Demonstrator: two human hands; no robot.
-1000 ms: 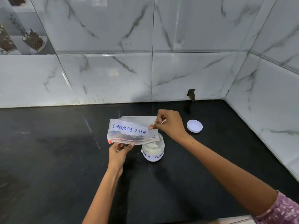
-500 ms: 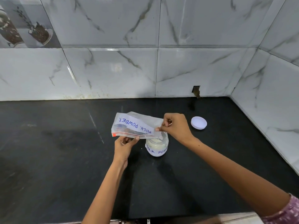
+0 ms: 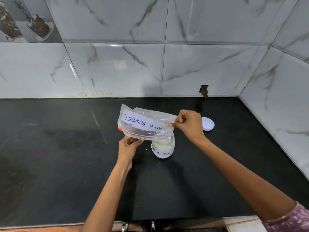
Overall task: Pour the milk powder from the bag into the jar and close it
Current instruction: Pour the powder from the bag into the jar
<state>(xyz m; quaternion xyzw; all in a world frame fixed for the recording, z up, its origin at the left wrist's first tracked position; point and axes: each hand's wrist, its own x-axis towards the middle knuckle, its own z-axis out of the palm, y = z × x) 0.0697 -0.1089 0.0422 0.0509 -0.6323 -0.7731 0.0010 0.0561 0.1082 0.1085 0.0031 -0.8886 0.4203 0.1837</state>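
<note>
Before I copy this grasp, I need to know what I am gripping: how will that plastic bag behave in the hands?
The bag is probably floppy: thin clear film, creased, stretched between the left hand and right hand. It looks almost empty, so likely very light. The glossy plastic may slip from a loose pinch.

Black countertop (image 3: 50, 164) meets glossy marble-look tiled walls (image 3: 117, 69), apparently a corner.

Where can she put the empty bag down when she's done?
The black stone counter is bare left of the left hand, up to the tiled wall. Crowded spot: around the labelled glass jar, white round lid and clear plastic bag.
</note>
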